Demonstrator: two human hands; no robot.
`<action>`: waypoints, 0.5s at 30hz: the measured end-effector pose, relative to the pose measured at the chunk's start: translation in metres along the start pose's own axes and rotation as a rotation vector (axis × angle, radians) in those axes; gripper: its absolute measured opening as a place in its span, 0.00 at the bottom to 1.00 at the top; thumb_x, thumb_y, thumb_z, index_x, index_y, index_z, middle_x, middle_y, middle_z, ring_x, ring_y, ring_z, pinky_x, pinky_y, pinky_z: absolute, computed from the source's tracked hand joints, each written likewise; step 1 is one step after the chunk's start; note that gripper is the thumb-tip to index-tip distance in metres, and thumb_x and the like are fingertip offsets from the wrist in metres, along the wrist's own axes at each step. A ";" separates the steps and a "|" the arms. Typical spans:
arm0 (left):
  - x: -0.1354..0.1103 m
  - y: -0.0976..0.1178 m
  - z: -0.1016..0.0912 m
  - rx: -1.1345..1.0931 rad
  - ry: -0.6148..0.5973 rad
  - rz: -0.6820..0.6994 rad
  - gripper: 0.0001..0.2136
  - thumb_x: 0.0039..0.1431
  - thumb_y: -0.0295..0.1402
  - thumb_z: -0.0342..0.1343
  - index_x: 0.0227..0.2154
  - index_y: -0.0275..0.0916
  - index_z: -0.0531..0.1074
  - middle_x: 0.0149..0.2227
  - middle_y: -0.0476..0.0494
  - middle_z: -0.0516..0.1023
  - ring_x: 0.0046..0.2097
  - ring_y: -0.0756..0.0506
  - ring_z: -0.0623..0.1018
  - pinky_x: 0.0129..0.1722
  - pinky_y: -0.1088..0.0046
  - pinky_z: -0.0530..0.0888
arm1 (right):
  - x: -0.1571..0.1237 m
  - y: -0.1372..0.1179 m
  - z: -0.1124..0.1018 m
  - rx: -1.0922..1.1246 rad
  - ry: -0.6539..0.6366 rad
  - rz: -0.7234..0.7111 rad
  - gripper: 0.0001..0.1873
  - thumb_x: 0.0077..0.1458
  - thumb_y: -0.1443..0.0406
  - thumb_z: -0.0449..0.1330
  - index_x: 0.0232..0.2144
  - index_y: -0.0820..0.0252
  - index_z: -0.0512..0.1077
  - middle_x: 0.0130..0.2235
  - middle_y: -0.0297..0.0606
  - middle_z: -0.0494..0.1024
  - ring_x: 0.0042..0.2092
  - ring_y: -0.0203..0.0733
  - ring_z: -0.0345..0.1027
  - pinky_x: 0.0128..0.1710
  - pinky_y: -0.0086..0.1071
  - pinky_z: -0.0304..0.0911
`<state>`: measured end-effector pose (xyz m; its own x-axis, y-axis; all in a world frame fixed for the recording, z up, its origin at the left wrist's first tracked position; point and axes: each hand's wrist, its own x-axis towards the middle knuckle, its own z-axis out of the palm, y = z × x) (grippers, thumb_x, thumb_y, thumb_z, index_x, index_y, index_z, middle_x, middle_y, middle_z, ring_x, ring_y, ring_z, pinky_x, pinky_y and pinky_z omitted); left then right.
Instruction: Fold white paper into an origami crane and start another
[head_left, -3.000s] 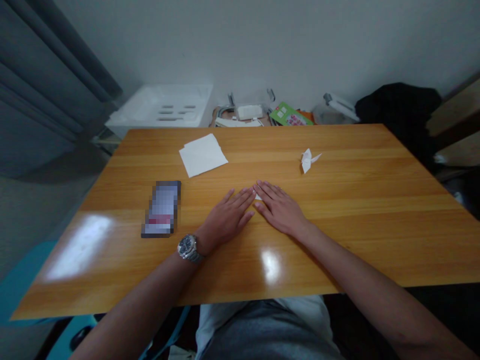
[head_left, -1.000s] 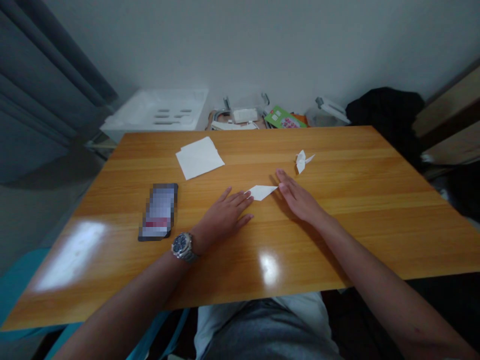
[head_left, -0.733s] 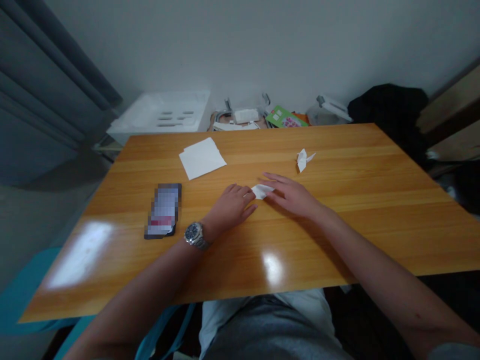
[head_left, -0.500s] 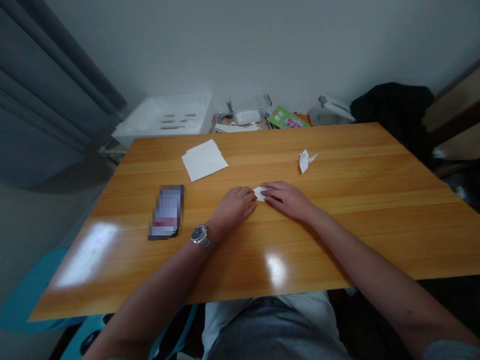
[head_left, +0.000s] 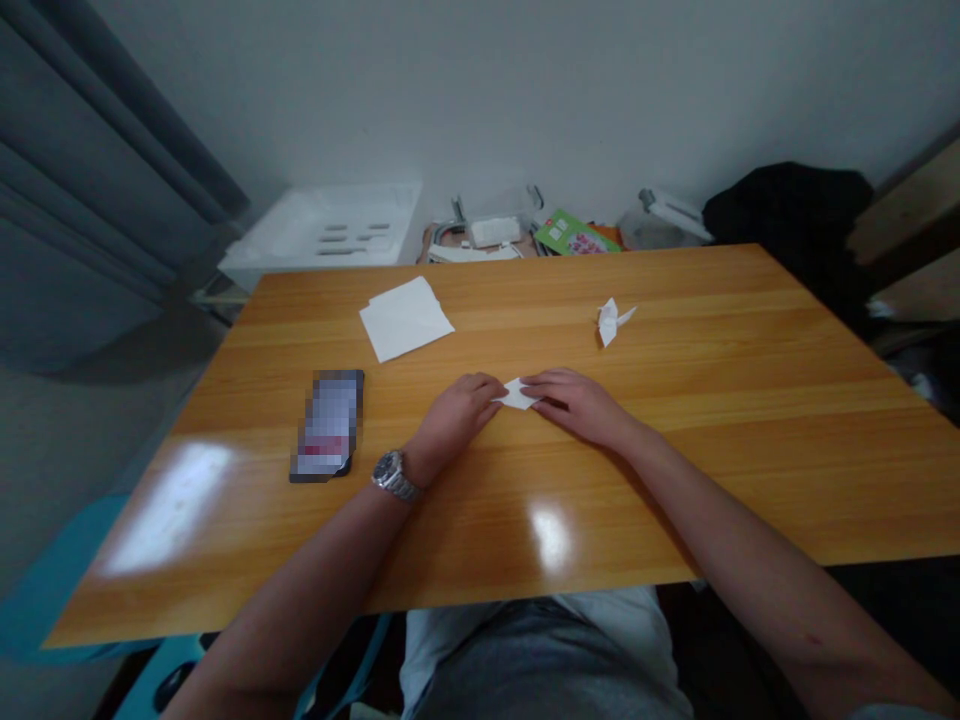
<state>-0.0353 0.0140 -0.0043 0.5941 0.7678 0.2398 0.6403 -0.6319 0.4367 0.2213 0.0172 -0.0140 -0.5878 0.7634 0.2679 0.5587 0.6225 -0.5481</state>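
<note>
The head camera looked down on a glossy wooden table [head_left: 675, 480], its orange-brown surface streaked with straight grain and marked by pale reflections. A small folded white paper [head_left: 517, 396], pointed at its ends, lay near the middle of the table, between the hands. The left hand [head_left: 457, 418] rested on the table with its fingers loosely curled and its fingertips at the paper's left end. The right hand [head_left: 577, 405] lay flatter, with its fingers together and reaching over the paper's right end. The paper sat between them, but the pictures did not show whether either hand was pinching it. A metal wristwatch [head_left: 391, 475] with a dark dial circled the left wrist.

Well beyond the hands stood a white paper crane [head_left: 611, 322], crisply folded with a pointed neck and tail. A flat square paper sheet [head_left: 405, 318] lay to the left of it, and a phone [head_left: 328, 425], its screen pixelated, lay just left of the left hand.

Past the far table edge sat a white plastic tray [head_left: 322, 225] with narrow slots in its shallow moulded surface. To its right was a jumble of objects that included a white block [head_left: 484, 232] and a green booklet [head_left: 574, 235]. Further right lay a bunched black cloth [head_left: 787, 200], and heavy grey curtains [head_left: 90, 150] hung in folds at the left.
</note>
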 end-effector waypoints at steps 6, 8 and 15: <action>0.001 0.000 0.000 -0.019 0.012 -0.013 0.11 0.72 0.33 0.50 0.47 0.38 0.77 0.47 0.41 0.80 0.49 0.42 0.78 0.53 0.63 0.75 | -0.001 0.000 -0.001 0.036 0.029 0.006 0.17 0.65 0.63 0.58 0.54 0.55 0.77 0.55 0.41 0.80 0.57 0.46 0.73 0.60 0.45 0.67; 0.000 -0.001 0.000 -0.025 0.020 -0.004 0.11 0.72 0.33 0.50 0.46 0.37 0.77 0.47 0.40 0.80 0.49 0.42 0.78 0.53 0.63 0.75 | -0.001 0.000 -0.001 0.030 0.052 0.010 0.16 0.66 0.63 0.58 0.53 0.56 0.78 0.54 0.42 0.81 0.56 0.46 0.74 0.59 0.44 0.68; -0.003 0.000 -0.001 -0.023 0.036 0.022 0.12 0.70 0.36 0.54 0.50 0.38 0.75 0.49 0.41 0.80 0.49 0.41 0.78 0.52 0.63 0.74 | -0.001 -0.004 -0.003 0.076 0.111 -0.002 0.13 0.67 0.64 0.58 0.49 0.54 0.80 0.50 0.41 0.83 0.51 0.46 0.78 0.55 0.43 0.71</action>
<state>-0.0376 0.0119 -0.0044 0.5896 0.7576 0.2800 0.6162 -0.6460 0.4505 0.2212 0.0148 -0.0101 -0.5179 0.7793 0.3529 0.5090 0.6123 -0.6050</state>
